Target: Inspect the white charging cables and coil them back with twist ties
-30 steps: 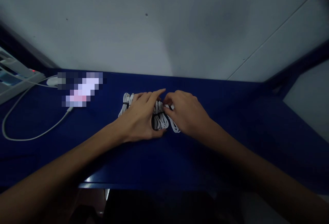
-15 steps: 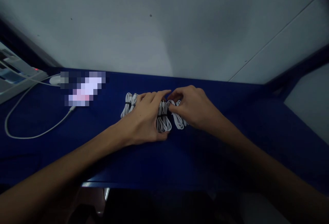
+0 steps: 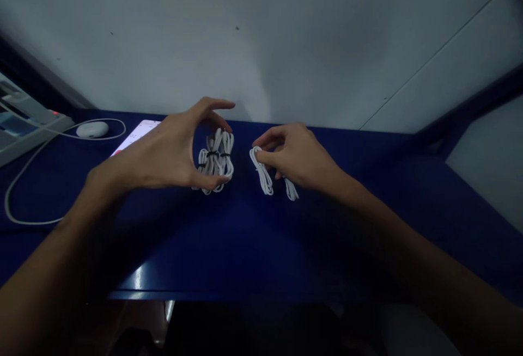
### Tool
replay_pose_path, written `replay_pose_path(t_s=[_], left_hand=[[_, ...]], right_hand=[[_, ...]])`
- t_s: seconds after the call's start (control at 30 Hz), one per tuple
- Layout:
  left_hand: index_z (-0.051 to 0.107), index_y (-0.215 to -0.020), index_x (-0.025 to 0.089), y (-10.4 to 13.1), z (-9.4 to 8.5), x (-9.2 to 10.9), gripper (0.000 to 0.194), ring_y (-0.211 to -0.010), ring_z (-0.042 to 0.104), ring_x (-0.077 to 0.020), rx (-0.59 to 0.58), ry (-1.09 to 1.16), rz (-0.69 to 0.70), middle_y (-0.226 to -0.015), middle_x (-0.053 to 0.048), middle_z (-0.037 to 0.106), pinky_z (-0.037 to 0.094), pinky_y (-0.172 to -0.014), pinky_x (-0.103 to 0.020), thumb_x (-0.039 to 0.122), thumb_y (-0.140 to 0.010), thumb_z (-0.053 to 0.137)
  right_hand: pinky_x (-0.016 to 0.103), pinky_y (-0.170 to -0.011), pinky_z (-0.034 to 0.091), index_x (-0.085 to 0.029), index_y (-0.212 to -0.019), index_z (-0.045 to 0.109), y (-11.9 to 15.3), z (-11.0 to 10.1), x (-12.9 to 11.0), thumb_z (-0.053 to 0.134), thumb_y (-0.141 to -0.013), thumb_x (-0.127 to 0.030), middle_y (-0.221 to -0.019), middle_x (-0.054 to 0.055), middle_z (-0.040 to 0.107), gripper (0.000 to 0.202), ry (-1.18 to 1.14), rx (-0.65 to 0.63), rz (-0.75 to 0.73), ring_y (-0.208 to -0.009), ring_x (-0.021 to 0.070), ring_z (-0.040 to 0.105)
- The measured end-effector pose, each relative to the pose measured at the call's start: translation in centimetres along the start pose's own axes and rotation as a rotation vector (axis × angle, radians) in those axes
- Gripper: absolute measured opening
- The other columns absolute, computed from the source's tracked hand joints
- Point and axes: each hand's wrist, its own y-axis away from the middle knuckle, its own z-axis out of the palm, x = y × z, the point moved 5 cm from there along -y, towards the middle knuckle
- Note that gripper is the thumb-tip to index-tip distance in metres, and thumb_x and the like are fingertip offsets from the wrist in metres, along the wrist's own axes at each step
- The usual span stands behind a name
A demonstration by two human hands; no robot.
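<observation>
Several coiled white cables (image 3: pixel 219 154), tied with black bands, stand grouped between the thumb and fingers of my left hand (image 3: pixel 175 146). My left index finger stretches out above them, while the thumb and other fingers clasp the group's near and far ends. To the right, my right hand (image 3: pixel 292 154) pinches the top end of one coiled white cable (image 3: pixel 262 173) between thumb and fingers. Another white coil (image 3: pixel 291 188) pokes out below my right palm; its upper part is hidden. A gap of blue surface separates the two hands.
All this is on a blue table (image 3: pixel 245 247) against a grey wall (image 3: pixel 306 45). At the left are a lit phone (image 3: pixel 134 135) partly behind my left arm, a white rounded device (image 3: pixel 92 129), a looped white cord (image 3: pixel 12 192) and a white-framed box (image 3: pixel 36 127).
My left hand has shifted left with its cable coils, toward the coils there. My right hand has moved slightly left and up, and one coil now shows clearly in its pinch.
</observation>
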Motion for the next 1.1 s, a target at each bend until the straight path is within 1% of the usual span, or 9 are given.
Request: replay_pose_path(t_s=[0.1,0.17,0.33,0.5,0.63,0.73,0.87,1.0,1.1], left_hand=[[0.040,-0.172,0.034,-0.1,0.1,-1.3,0.110,-0.127,0.070,-0.0379,-0.065,-0.091,-0.001,-0.154,-0.005,0.069,0.059,-0.104,-0.050,0.056,-0.077,0.092],[0.042,-0.169,0.038,-0.3,0.3,-2.2,0.111,-0.125,0.072,-0.0370,-0.099,-0.113,-0.016,-0.153,-0.004,0.069,0.062,-0.096,-0.046,0.055,-0.073,0.096],[0.043,-0.167,0.042,-0.5,0.8,-3.5,0.112,-0.133,0.069,-0.0398,-0.182,-0.145,-0.014,-0.156,-0.005,0.068,0.061,-0.098,-0.048,0.059,-0.071,0.098],[0.045,-0.167,0.044,-0.4,0.8,-4.3,0.110,-0.134,0.069,-0.0400,-0.199,-0.159,-0.024,-0.160,-0.005,0.066,0.062,-0.097,-0.051,0.059,-0.071,0.098],[0.041,-0.171,0.045,-0.2,0.8,-4.3,0.116,-0.133,0.071,-0.0414,-0.209,-0.161,-0.023,-0.158,-0.005,0.068,0.062,-0.096,-0.050,0.062,-0.071,0.097],[0.040,-0.172,0.048,-0.2,0.2,-3.7,0.106,-0.137,0.069,-0.0422,-0.143,-0.150,-0.036,-0.160,-0.004,0.067,0.063,-0.096,-0.050,0.065,-0.079,0.090],[0.054,-0.164,0.041,-0.5,-0.7,-3.0,0.066,-0.139,0.069,-0.0369,0.064,-0.032,0.010,-0.157,-0.005,0.070,0.063,-0.100,-0.048,0.053,-0.101,0.070],[0.060,-0.155,0.027,-1.0,-1.1,-3.4,0.054,-0.119,0.079,-0.0351,0.312,-0.061,0.017,-0.138,-0.011,0.079,0.063,-0.098,-0.050,0.034,-0.101,0.063],[0.061,-0.152,0.023,-1.3,-0.6,-3.6,0.053,-0.108,0.081,-0.0341,0.319,-0.127,-0.009,-0.127,-0.011,0.082,0.062,-0.094,-0.049,0.029,-0.099,0.060]], right_hand=[[0.031,-0.053,0.062,-0.014,-0.108,0.086,0.0,0.1,0.3,0.079,-0.090,-0.020,-0.109,0.014,0.083,0.020,0.002,-0.021,0.004,-0.071,0.0194,0.075],[0.031,-0.054,0.062,-0.015,-0.109,0.086,0.0,0.1,0.5,0.079,-0.090,-0.020,-0.110,0.014,0.083,0.020,-0.004,-0.030,0.007,-0.070,0.0193,0.075],[0.032,-0.054,0.061,-0.015,-0.108,0.086,0.0,0.2,0.4,0.079,-0.090,-0.020,-0.106,0.013,0.082,0.020,-0.003,-0.031,0.003,-0.071,0.0196,0.074],[0.030,-0.049,0.054,-0.014,-0.109,0.085,0.3,0.4,-0.1,0.078,-0.092,-0.020,-0.102,0.013,0.083,0.019,-0.012,-0.047,-0.011,-0.064,0.0165,0.071],[0.033,-0.061,0.061,-0.014,-0.109,0.085,-0.3,0.9,-1.0,0.079,-0.091,-0.021,-0.108,0.012,0.083,0.020,-0.044,-0.015,-0.065,-0.075,0.0199,0.075],[0.036,-0.072,0.064,-0.014,-0.110,0.085,-1.3,2.0,-2.1,0.080,-0.091,-0.018,-0.109,0.012,0.082,0.021,-0.074,0.025,-0.120,-0.086,0.0237,0.078],[0.038,-0.079,0.066,-0.013,-0.109,0.082,-2.9,4.2,-3.5,0.083,-0.092,-0.021,-0.116,0.014,0.080,0.018,-0.107,0.036,-0.165,-0.093,0.0253,0.079],[0.039,-0.081,0.067,-0.013,-0.110,0.078,-4.0,5.8,-4.0,0.079,-0.095,-0.017,-0.114,0.015,0.080,0.015,-0.103,0.029,-0.179,-0.096,0.0268,0.080],[0.039,-0.078,0.065,-0.013,-0.113,0.076,-4.1,6.0,-4.2,0.075,-0.101,-0.020,-0.096,0.013,0.080,0.014,-0.071,0.006,-0.173,-0.089,0.0273,0.080]])
